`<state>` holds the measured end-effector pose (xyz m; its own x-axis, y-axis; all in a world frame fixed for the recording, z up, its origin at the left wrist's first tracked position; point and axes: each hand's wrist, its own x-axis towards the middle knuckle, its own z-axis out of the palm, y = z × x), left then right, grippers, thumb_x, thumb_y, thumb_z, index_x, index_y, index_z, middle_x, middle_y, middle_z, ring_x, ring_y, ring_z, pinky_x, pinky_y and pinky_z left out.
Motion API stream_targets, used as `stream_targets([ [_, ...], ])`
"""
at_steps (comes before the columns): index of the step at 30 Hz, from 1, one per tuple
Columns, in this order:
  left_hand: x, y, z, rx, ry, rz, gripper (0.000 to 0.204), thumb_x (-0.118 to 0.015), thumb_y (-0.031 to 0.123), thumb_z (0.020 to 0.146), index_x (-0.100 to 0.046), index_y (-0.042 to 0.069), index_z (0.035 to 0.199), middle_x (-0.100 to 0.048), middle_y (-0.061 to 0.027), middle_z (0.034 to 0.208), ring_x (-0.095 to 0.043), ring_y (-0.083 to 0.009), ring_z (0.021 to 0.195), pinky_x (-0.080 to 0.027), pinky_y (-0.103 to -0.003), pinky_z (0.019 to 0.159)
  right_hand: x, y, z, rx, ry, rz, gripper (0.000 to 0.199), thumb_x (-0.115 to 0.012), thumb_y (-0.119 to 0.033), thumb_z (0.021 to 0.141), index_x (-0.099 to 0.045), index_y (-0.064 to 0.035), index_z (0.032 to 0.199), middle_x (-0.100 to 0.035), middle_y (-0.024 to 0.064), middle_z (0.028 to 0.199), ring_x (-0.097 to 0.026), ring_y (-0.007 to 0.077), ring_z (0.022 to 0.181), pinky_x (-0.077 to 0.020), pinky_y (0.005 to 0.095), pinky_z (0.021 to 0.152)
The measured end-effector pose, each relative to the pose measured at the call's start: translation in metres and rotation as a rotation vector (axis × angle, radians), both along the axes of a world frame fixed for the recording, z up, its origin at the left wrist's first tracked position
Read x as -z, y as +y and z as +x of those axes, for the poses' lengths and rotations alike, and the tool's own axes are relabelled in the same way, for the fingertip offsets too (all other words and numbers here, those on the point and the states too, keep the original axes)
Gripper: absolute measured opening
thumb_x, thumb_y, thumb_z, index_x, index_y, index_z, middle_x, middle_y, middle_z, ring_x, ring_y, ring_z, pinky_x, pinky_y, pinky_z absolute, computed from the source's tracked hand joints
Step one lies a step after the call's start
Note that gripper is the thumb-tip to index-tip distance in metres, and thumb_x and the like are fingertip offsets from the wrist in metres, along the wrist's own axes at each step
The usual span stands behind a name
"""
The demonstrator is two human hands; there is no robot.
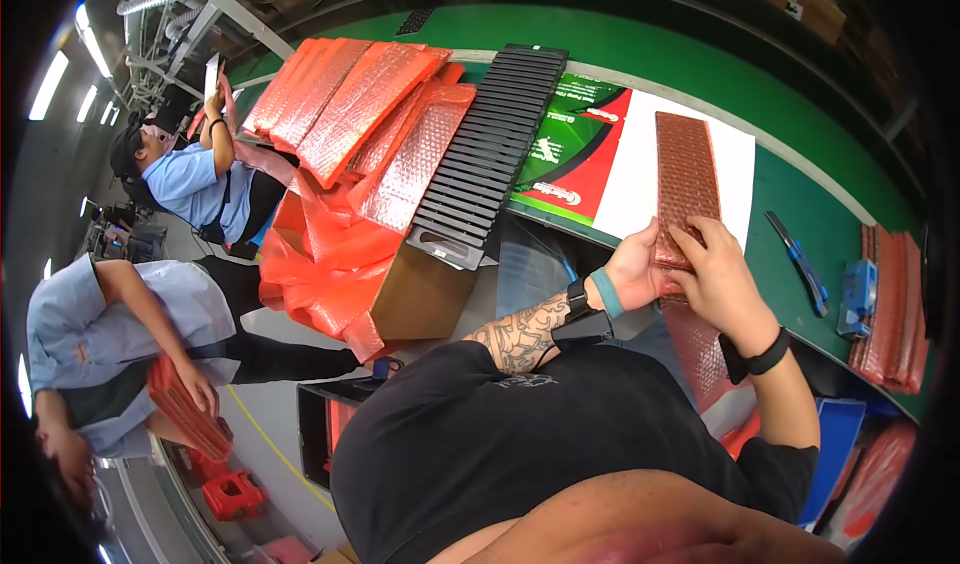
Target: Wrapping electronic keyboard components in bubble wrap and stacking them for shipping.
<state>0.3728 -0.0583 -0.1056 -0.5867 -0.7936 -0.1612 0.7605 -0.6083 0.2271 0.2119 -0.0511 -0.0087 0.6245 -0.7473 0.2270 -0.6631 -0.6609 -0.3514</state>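
A long, narrow red bubble-wrap sleeve lies over a white sheet on the green bench, looking darker than the other sleeves, as if something dark were inside; its contents are hidden. My left hand pinches the near end along its left edge. From the right, my right hand has its fingers bent over the same end, gripping it close to the left hand. Below the hands, a looser, lighter tail of the bubble wrap hangs past the bench edge toward my body.
Left of the sheet stand a black slotted rack and piled red bubble-wrap bags above a cardboard box. At right lie a blue utility knife, a blue box and stacked red sleeves. Two co-workers are at left, one holding red sleeves.
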Motion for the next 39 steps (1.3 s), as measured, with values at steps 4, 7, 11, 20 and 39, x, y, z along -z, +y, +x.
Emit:
stream_targets([
  [4,0.008,0.004,-0.002,-0.019,-0.027,0.027,0.058,-0.021,0.051,0.109,-0.044,0.011,0.145,-0.056,-0.0109,0.141,-0.058,-0.0288,0.125,-0.048,-0.049,0.105,0.006,-0.012,-0.017,-0.076,-0.029,0.066,0.042,-0.071,0.0,0.076,-0.065,0.0066,0.117,-0.06,0.0251,0.128,-0.056,0.0434,0.122,-0.0468,0.0462,0.105],
  [7,0.006,0.004,-0.005,-0.039,-0.046,0.045,0.059,-0.021,0.051,0.109,-0.043,0.01,0.145,-0.056,-0.0111,0.141,-0.057,-0.0296,0.127,-0.048,-0.049,0.106,0.022,-0.011,-0.017,-0.164,0.022,-0.105,0.042,-0.068,-0.001,0.076,-0.064,0.0073,0.118,-0.063,0.026,0.124,-0.06,0.0424,0.119,-0.05,0.0471,0.101],
  [11,-0.003,0.009,-0.004,-0.016,-0.097,0.121,0.055,-0.025,0.047,0.109,-0.046,0.01,0.144,-0.057,-0.0101,0.139,-0.057,-0.0287,0.125,-0.045,-0.049,0.109,0.03,-0.014,-0.025,-0.247,0.08,-0.258,0.04,-0.065,-0.005,0.078,-0.065,0.0066,0.116,-0.064,0.0261,0.122,-0.063,0.0417,0.115,-0.0529,0.0469,0.098],
  [20,0.002,-0.002,-0.002,-0.094,-0.127,0.063,0.058,-0.026,0.049,0.109,-0.046,0.006,0.142,-0.057,-0.0161,0.137,-0.055,-0.0347,0.126,-0.044,-0.05,0.109,0.043,-0.024,-0.029,-0.13,0.049,-0.119,0.038,-0.069,-0.014,0.082,-0.067,0.0004,0.116,-0.066,0.0194,0.122,-0.065,0.036,0.115,-0.0551,0.043,0.092],
  [39,0.007,0.001,-0.011,-0.254,-0.581,-0.163,0.04,-0.046,0.027,0.109,-0.047,-0.001,0.137,-0.058,-0.0108,0.133,-0.056,-0.0201,0.121,-0.043,-0.037,0.107,0.078,0.018,-0.007,0.416,-0.81,0.617,0.051,-0.057,-0.008,0.102,-0.039,0.0052,0.148,-0.064,0.0141,0.127,-0.061,0.0148,0.112,-0.0511,0.0309,0.094],
])
